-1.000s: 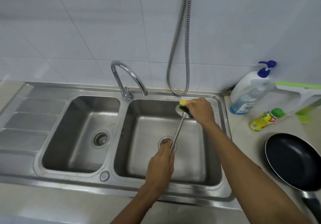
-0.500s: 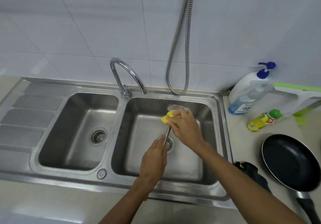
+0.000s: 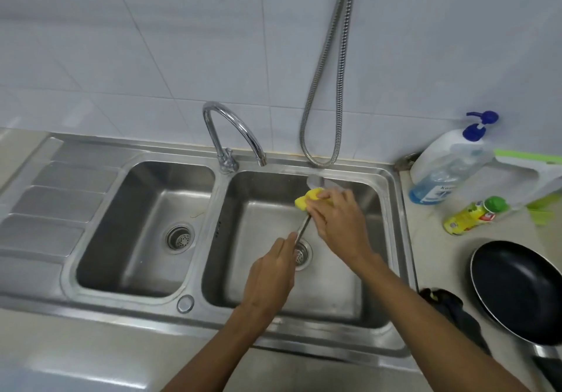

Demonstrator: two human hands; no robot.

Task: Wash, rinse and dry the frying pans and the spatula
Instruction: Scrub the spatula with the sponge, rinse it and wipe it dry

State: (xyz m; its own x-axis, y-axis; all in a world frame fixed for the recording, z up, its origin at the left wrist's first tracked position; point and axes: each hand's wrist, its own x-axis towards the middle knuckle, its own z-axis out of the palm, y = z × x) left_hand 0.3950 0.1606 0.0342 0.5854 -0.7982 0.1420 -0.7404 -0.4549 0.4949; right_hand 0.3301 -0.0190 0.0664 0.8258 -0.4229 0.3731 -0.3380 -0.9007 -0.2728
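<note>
Two-handed: left hand (image 3: pixel 270 273) grips spatula (image 3: pixel 303 229).

Sink (image 3: pixel 121 309): steel, brushed satin, dull sheen. Tap (image 3: pixel 234 127) behind the sink: chromed metal, mirror-bright. Hose (image 3: pixel 340 87) above the sink: ribbed metal, shiny. Spatula (image 3: pixel 302 229) in my left hand (image 3: pixel 270 279), over the sink: smooth bright metal. Sponge (image 3: pixel 307 201) in my right hand (image 3: pixel 337 221): yellow foam, matt. Pan (image 3: pixel 517 285) right of the sink: matt black inside, bright metal rim. Bottle (image 3: pixel 441 172) right of the sink: translucent glossy plastic. Tiles (image 3: pixel 152 41) behind the sink: white, glazed.
</note>
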